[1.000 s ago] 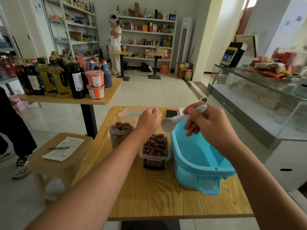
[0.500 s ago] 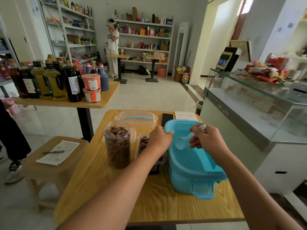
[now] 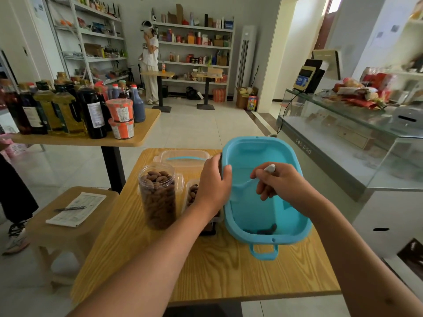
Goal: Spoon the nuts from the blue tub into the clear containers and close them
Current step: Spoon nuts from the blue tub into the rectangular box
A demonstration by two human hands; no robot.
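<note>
Nuts, only a few, lie at the near end inside the blue tub, which sits tilted on the wooden desk. The left hand grips the tub's left rim, and the right hand pinches a white spoon over the tub. Just left stand a round clear jar full of nuts and a partly hidden rectangular clear container.
</note>
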